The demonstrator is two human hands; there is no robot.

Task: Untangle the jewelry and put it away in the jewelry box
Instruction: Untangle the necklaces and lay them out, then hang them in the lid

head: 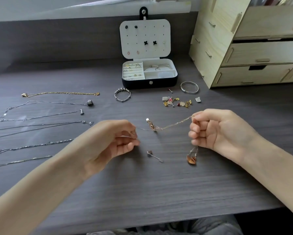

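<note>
Two ends of one tangled chain [153, 125] are held above the desk [142, 184]. Left hand [115, 145]: fingers curled, pinching the thin silver end. Right hand [217, 131]: fist closed on the gold end (an amber pendant [191, 159] dangles beneath). Jewelry box [137, 83] stands open at the desk's rear, well apart from the chain.

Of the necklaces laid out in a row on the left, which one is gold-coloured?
The farthest necklace, at the top of the row; the nearer necklaces are all silver.
</note>
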